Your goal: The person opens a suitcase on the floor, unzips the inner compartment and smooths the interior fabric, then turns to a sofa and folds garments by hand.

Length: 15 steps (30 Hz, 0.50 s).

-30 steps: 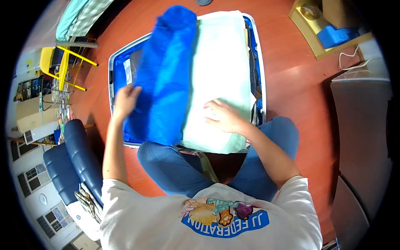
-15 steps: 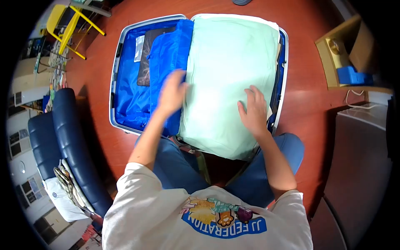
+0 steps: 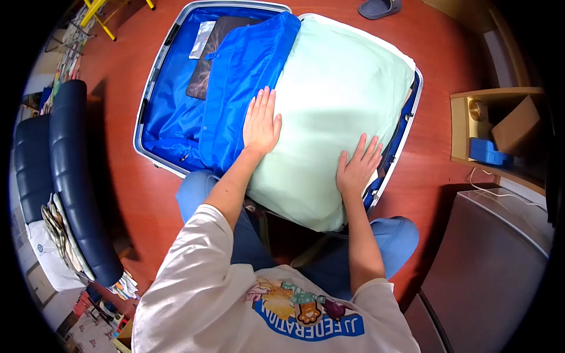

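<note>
Pale green cloth [image 3: 341, 82] spreads over the right half of an open case [image 3: 141, 126] in the head view, its long axis running near to far with the far end leaning right. The left hand [image 3: 261, 126] lies flat along the cloth's left edge, where it meets the blue flap [image 3: 235, 88], fingers straight and almost together, pointing far. The right hand [image 3: 356, 170] lies palm down on the near right part, close to the right edge, fingers straight and spread a little wider. Neither grips anything. Most of the cloth stretches beyond and between the fingertips; the left hand reaches farther along it, while the right is closer to the near end. Left of the flap lies a silver packet [image 3: 202, 39].
</note>
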Tool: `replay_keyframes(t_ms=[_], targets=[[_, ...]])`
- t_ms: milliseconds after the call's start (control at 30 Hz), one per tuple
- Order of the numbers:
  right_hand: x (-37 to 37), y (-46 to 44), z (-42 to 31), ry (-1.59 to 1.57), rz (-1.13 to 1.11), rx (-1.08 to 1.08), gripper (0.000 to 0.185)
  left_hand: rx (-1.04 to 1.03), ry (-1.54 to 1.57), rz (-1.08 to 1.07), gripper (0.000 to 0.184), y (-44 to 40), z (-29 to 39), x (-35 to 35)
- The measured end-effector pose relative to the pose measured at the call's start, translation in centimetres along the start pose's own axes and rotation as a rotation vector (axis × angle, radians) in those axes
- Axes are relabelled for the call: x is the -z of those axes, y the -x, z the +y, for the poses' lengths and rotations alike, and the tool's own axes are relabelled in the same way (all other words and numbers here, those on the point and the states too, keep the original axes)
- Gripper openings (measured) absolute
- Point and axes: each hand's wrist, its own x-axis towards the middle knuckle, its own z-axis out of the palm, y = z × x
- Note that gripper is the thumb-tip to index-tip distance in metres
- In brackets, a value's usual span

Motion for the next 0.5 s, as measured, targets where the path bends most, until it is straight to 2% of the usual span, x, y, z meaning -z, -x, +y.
replay_keyframes(t_ms=[233,300,367,433,500], targets=[[-0.3,0.3,0.0,-0.01,0.031,0.009,0.073,-0.005,0.02,-0.076,0.065,2.2,0.6,0.6],[-0.2,0.3,0.0,-0.006,0.039,0.005,0.073,0.039,0.071,-0.233,0.065,1.3,1.3,2.6],[-0.2,0.4,0.0,-0.015,0.017,-0.003,0.073,0.008,0.188,-0.075,0.046,-0.2,0.8,3.7],[-0.3,0.4,0.0,-0.007,0.02,-0.009,0.074,0.277,0.27,-0.21,0.042,-1.8,0.9,4.1],[-0.5,0.4,0.3,-0.029,0.008,0.011,0.074,0.241,0.145,-0.179,0.031,-2.9,0.5,3.4]])
